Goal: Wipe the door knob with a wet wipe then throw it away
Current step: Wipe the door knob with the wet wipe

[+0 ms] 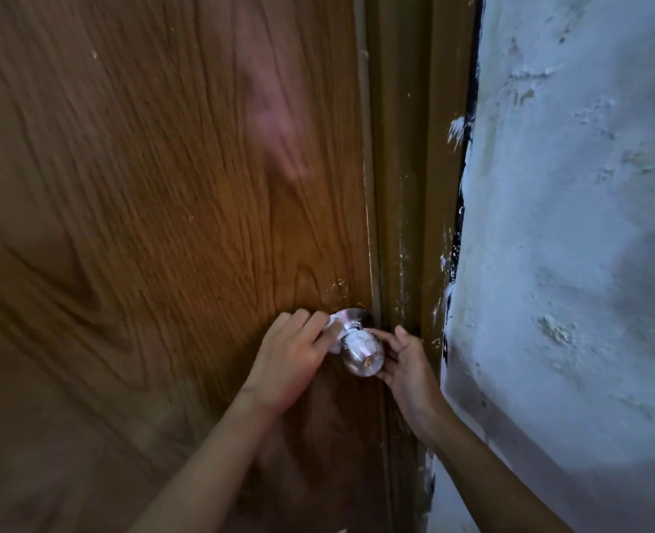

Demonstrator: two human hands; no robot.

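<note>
A shiny round metal door knob (363, 355) sticks out of a brown wooden door (156, 209) near its right edge. A white wet wipe (333, 328) is pressed against the knob's neck and left side. My left hand (291, 359) grips the wipe from the left, fingers curled around it. On the right, my right hand (406, 359) cups the knob, its fingertips touching the knob's side and upper edge. Most of the wipe is hidden behind my left fingers.
The dark brown door frame (406, 186) runs down just right of the knob. A rough white plastered wall (572, 244) with flaking paint fills the right side. No bin is in view.
</note>
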